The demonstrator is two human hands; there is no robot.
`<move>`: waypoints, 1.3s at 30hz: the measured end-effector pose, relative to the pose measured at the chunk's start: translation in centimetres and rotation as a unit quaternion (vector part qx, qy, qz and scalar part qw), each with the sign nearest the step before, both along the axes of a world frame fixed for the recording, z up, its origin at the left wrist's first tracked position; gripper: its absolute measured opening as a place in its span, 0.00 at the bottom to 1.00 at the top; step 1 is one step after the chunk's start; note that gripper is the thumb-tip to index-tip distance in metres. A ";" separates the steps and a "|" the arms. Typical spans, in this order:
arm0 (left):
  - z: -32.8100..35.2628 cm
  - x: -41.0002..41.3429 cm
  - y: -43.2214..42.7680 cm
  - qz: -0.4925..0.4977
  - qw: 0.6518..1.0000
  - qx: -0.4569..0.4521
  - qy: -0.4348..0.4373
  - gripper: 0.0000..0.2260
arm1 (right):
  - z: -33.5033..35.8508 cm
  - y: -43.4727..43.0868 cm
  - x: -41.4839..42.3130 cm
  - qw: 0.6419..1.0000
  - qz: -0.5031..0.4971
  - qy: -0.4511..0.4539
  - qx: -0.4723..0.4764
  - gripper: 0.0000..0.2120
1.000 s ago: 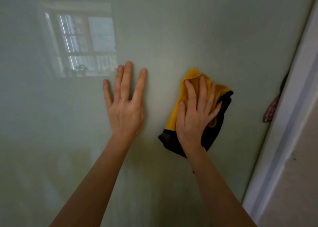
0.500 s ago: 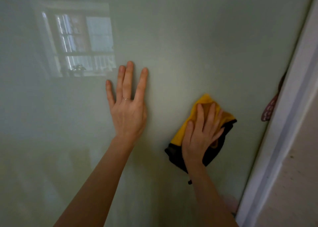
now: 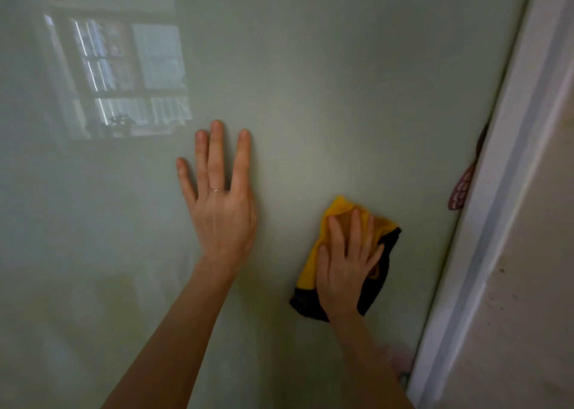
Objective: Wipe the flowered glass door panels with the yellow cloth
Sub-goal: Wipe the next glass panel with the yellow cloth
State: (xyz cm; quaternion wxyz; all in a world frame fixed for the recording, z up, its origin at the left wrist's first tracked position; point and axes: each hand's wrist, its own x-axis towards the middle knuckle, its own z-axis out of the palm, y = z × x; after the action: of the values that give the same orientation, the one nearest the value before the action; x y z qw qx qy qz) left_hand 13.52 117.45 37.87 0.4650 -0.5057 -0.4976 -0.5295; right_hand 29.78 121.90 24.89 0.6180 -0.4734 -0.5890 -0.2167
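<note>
My right hand [image 3: 344, 269]: fingers straight, slightly spread, pressed flat on the cloth [image 3: 343, 261]. Yellow part shows above and left of the fingertips; dark part below and right of the palm. Cloth lies flat against the glass [image 3: 341, 98], near the white frame [image 3: 484, 222]. Left hand [image 3: 222, 210]: fingers spread, flat on bare glass, left of the cloth, apart from it. Window reflection [image 3: 124, 76] upper left.

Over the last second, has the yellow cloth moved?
Yes: the yellow cloth under the right hand slid down, its top dropping level with the pink flower motif.
</note>
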 end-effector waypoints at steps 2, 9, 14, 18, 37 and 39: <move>-0.1 0.4 0.1 -0.001 1.000 -0.006 -0.010 0.29 | 3.0 0.4 -0.2 0.996 -0.009 0.084 -0.008 0.21; -2.0 3.1 0.6 -0.034 0.998 -0.044 0.027 0.23 | 5.1 -0.5 -2.2 0.999 0.013 -0.024 0.043 0.21; -2.3 3.1 1.0 -0.023 0.999 -0.031 0.026 0.25 | -0.1 1.0 2.9 0.999 -0.004 -0.045 0.015 0.20; -2.3 3.5 1.2 -0.010 0.999 -0.027 0.020 0.27 | 3.3 2.6 5.4 0.991 -0.029 0.129 -0.014 0.22; -2.4 4.4 1.9 0.009 1.000 -0.009 -0.013 0.30 | 4.5 3.3 7.3 0.986 -0.039 0.160 -0.027 0.27; -2.3 4.5 1.8 0.012 1.000 -0.007 -0.016 0.30 | 6.5 3.0 6.7 0.983 -0.033 0.177 -0.027 0.29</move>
State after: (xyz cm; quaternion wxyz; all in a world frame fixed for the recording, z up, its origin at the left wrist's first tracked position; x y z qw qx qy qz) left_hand 18.04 119.26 35.58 0.4595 -0.4945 -0.5151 -0.5282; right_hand 36.48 124.90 31.34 0.6920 -0.5402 -0.4598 -0.1337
